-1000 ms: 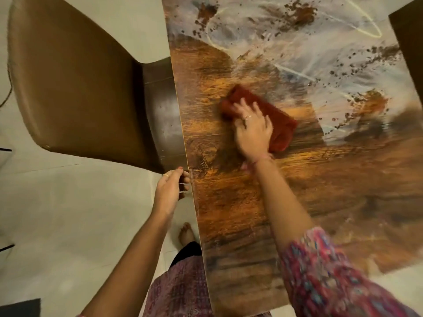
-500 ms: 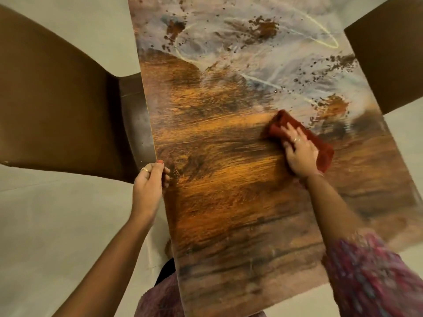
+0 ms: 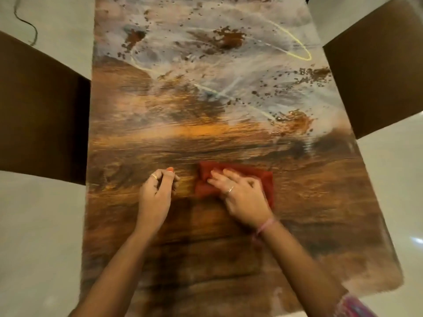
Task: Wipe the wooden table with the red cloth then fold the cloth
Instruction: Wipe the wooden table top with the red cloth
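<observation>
The red cloth (image 3: 263, 177) lies bunched flat on the wooden table (image 3: 206, 248), near its middle. My right hand (image 3: 242, 197) presses on the cloth with fingers stretched out flat, covering its near left part. My left hand (image 3: 158, 193) rests on the tabletop just left of the cloth, its fingers curled loosely with nothing in them. The far half of the table carries grey-white streaks and dark brown specks (image 3: 226, 37).
A brown chair (image 3: 39, 110) stands against the table's left edge and another brown chair (image 3: 377, 72) against the right edge. A dark cord (image 3: 27, 26) lies on the pale floor at the far left.
My right hand has slid the cloth back toward me and to the left. My left hand has left the table's left edge and come onto the tabletop beside the cloth.
</observation>
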`<move>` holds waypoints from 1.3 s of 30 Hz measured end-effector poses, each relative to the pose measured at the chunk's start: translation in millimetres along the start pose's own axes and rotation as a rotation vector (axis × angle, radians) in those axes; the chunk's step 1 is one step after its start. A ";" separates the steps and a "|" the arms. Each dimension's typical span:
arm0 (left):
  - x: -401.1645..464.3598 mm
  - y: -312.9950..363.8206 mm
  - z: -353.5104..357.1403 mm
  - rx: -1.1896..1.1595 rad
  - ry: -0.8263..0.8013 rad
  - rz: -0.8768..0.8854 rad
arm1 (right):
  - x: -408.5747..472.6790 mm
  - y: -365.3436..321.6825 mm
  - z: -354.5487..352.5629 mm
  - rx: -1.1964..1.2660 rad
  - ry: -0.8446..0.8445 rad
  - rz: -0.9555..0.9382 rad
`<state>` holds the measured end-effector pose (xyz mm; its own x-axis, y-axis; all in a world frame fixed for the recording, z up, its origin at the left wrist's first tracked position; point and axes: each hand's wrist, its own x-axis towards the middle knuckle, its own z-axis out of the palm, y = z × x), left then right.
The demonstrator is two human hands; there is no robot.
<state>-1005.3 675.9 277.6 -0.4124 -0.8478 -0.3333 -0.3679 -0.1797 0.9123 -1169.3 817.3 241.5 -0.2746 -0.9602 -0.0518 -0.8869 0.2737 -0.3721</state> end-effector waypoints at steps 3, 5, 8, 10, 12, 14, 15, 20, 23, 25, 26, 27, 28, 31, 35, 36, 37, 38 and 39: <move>-14.5 3.3 45.7 0.025 -0.041 -0.006 | 28.8 124.7 -51.2 -0.010 0.143 0.353; -27.3 1.8 69.9 0.044 -0.056 -0.013 | 45.1 195.9 -85.4 0.025 0.216 0.609; -44.6 -2.0 93.8 0.059 -0.073 -0.035 | 63.6 223.7 -101.9 0.168 0.280 0.910; -51.4 -3.9 105.0 0.096 -0.088 -0.027 | 62.2 189.8 -86.7 0.179 0.299 0.843; -52.6 -1.4 114.7 0.111 -0.068 -0.004 | 39.4 134.2 -57.0 0.178 0.229 0.573; -47.2 3.6 120.9 0.123 -0.042 0.024 | -2.7 75.3 -29.9 0.155 0.063 0.276; -43.4 6.3 122.8 0.132 -0.035 0.037 | -24.8 55.4 -22.5 0.141 -0.017 0.153; -24.3 15.5 131.4 0.167 -0.024 0.034 | -20.0 121.0 -48.3 0.112 0.009 0.073; -21.1 21.2 140.0 0.206 -0.042 0.060 | 31.9 218.1 -89.6 0.103 0.224 0.515; -23.1 24.8 146.6 0.196 -0.055 0.062 | 53.9 257.1 -111.3 0.154 0.265 0.717; -24.4 26.3 150.2 0.192 -0.063 0.064 | 58.0 263.8 -113.8 0.156 0.273 0.750; -25.2 27.0 154.1 0.194 -0.071 0.070 | 57.4 260.5 -111.7 0.158 0.286 0.760; -25.6 26.7 158.1 0.202 -0.078 0.082 | 50.4 248.7 -106.9 0.156 0.306 0.753; -22.2 25.5 171.6 0.249 -0.092 0.145 | -6.8 191.4 -78.6 0.111 0.309 0.659; -10.6 28.5 192.1 0.351 -0.125 0.272 | -90.8 129.6 -51.0 -0.111 0.152 0.504; -8.3 28.9 196.5 0.376 -0.134 0.309 | -94.5 129.1 -48.6 -0.162 0.138 0.484; -5.7 29.0 199.8 0.399 -0.146 0.346 | -87.9 134.6 -49.9 -0.192 0.147 0.473; -2.7 28.3 201.8 0.417 -0.162 0.376 | -74.7 143.0 -52.5 -0.209 0.175 0.472; 0.2 27.4 202.7 0.424 -0.181 0.392 | -57.4 153.3 -56.3 -0.212 0.205 0.483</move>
<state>-1184.3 771.9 254.3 -0.7063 -0.7053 -0.0606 -0.4447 0.3754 0.8132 -1310.4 917.5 239.6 -0.7159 -0.6980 0.0189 -0.6917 0.7053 -0.1556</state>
